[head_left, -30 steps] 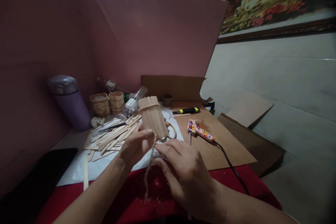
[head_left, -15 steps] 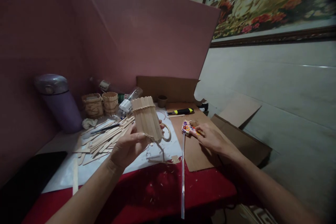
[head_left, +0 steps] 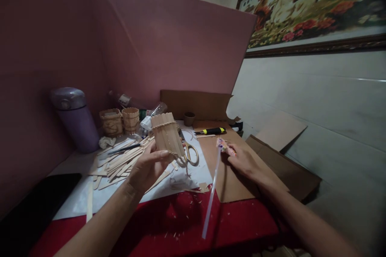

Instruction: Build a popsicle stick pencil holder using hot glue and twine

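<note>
Stick cup (head_left: 167,134) is held above the bench (head_left: 241,217), left hand (head_left: 147,168) fingers pinching its side; right hand (head_left: 245,160) fingers close on the glue gun (head_left: 225,146); gluing seems the step in hand; next calls for steadying the nozzle against the cup.

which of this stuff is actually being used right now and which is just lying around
In use: stick cup in the left hand; glue gun, with its long glue stick, gripped by the right hand.

Lying about: scissors, utility knife, loose craft sticks, two finished cups, purple flask, plastic bottle.
</note>
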Demonstrator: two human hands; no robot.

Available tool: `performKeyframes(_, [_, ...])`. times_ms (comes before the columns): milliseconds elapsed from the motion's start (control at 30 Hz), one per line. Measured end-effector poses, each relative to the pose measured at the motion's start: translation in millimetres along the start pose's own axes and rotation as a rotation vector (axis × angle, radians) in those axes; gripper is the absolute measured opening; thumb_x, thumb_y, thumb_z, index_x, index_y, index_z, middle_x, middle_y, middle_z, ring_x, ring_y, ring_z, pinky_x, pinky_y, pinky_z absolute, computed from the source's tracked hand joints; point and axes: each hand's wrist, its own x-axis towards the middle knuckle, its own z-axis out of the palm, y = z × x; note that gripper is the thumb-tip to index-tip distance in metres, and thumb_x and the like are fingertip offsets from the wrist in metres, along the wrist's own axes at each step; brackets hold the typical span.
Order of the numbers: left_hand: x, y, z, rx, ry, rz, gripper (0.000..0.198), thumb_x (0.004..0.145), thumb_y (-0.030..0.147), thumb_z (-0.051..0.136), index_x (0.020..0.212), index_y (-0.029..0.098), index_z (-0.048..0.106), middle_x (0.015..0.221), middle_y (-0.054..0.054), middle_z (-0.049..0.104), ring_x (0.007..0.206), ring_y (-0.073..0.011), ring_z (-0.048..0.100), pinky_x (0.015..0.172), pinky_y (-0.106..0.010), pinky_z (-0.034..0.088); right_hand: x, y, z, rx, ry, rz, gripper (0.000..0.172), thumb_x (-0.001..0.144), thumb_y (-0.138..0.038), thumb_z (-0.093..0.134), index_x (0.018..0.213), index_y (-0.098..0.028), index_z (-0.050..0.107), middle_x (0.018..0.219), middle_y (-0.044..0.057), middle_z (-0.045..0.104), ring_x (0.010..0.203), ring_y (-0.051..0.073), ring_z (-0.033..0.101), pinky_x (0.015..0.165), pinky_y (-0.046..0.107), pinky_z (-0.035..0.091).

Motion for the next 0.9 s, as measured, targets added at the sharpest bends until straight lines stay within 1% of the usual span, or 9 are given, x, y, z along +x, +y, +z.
performKeyframes(100, [0.0, -0.8, 0.4, 0.021, 0.002, 0.009, 0.059, 0.068, 0.016, 0.075, 0.125, 0.015, 0.06, 0.108, -0.013, 0.072, 0.101, -0.0284, 0.068, 0.091, -0.039, 0.051, -9.2, -7.7, -18.1, 0.18, 0.008, 0.031, 0.019, 0.089, -0.033, 0.048, 0.092, -0.018, 0.06, 0.074, 0.004, 0.062, 0.063, 0.018, 0.057, 0.056, 0.028, 0.041])
performKeyframes(133, [-0.1, -1.3, 1.0, 0.029, 0.001, 0.01, 0.056, 0.068, 0.016, 0.076, 0.122, 0.014, 0.061, 0.107, -0.014, 0.072, 0.1, -0.0283, 0.068, 0.089, -0.038, 0.051, -15.2, -14.4, -26.0, 0.387, -0.04, 0.076, 0.02, 0.087, -0.039, 0.054, 0.085, -0.02, 0.057, 0.064, -0.001, 0.055, 0.053, 0.015, 0.049, 0.048, 0.026, 0.036])
performKeyframes(200, [-0.8, -2.3, 2.6, 0.046, -0.001, 0.009, 0.051, 0.066, 0.017, 0.077, 0.116, 0.013, 0.063, 0.105, -0.014, 0.072, 0.098, -0.0281, 0.068, 0.085, -0.036, 0.052, -30.8, -32.8, -41.7, 0.79, -0.163, 0.209, 0.033, 0.083, -0.049, 0.063, 0.073, -0.022, 0.047, 0.056, -0.008, 0.04, 0.043, 0.009, 0.034, 0.041, 0.022, 0.026])
performKeyframes(300, [-1.7, -3.6, 4.8, 0.082, -0.009, -0.007, 0.047, 0.066, 0.017, 0.077, 0.111, 0.013, 0.064, 0.101, -0.013, 0.071, 0.091, -0.0266, 0.068, 0.079, -0.035, 0.053, -56.4, -65.2, -58.7, 1.039, -0.385, 0.223, 0.04, 0.08, -0.053, 0.066, 0.067, -0.021, 0.045, 0.054, -0.008, 0.036, 0.04, 0.006, 0.025, 0.037, 0.021, 0.019])
performKeyframes(433, [-1.7, -5.1, 5.6, 0.114, -0.019, -0.021, 0.046, 0.065, 0.017, 0.078, 0.109, 0.013, 0.065, 0.098, -0.012, 0.07, 0.085, -0.0251, 0.067, 0.073, -0.034, 0.053, -77.1, -99.7, -63.6, 0.987, -0.474, 0.133, 0.044, 0.082, -0.053, 0.066, 0.059, -0.02, 0.048, 0.05, -0.004, 0.042, 0.044, 0.009, 0.034, 0.041, 0.024, 0.026])
performKeyframes(533, [-1.0, -6.5, 4.6, 0.113, -0.015, -0.014, 0.048, 0.066, 0.017, 0.077, 0.113, 0.014, 0.064, 0.102, -0.013, 0.07, 0.09, -0.0249, 0.067, 0.078, -0.033, 0.053, -79.0, -118.2, -61.7, 0.938, -0.468, 0.049, 0.038, 0.077, -0.054, 0.071, 0.063, -0.023, 0.054, 0.051, -0.004, 0.043, 0.048, 0.012, 0.04, 0.042, 0.025, 0.031])
performKeyframes(633, [-0.5, -7.5, 3.9, 0.116, -0.008, -0.015, 0.051, 0.067, 0.017, 0.077, 0.116, 0.015, 0.063, 0.105, -0.012, 0.07, 0.093, -0.0244, 0.067, 0.081, -0.033, 0.053, -76.5, -130.3, -59.7, 0.96, -0.439, -0.025, 0.032, 0.078, -0.051, 0.071, 0.069, -0.024, 0.058, 0.054, -0.003, 0.045, 0.054, 0.014, 0.046, 0.046, 0.024, 0.037])
performKeyframes(733, [-0.4, -7.6, 4.3, 0.117, -0.01, -0.016, 0.05, 0.068, 0.018, 0.077, 0.116, 0.015, 0.063, 0.103, -0.012, 0.07, 0.091, -0.0238, 0.067, 0.079, -0.032, 0.053, -74.5, -133.7, -56.9, 0.965, -0.448, -0.002, 0.031, 0.08, -0.048, 0.07, 0.068, -0.023, 0.057, 0.053, -0.004, 0.045, 0.05, 0.012, 0.042, 0.044, 0.023, 0.034])
performKeyframes(900, [-1.1, -6.8, 6.8, 0.108, -0.001, -0.011, 0.049, 0.068, 0.016, 0.076, 0.115, 0.015, 0.063, 0.104, -0.011, 0.07, 0.091, -0.0232, 0.066, 0.079, -0.032, 0.053, -71.2, -131.7, -53.0, 0.927, -0.549, -0.012, 0.037, 0.083, -0.048, 0.066, 0.063, -0.023, 0.048, 0.051, -0.006, 0.041, 0.045, 0.009, 0.031, 0.041, 0.023, 0.026])
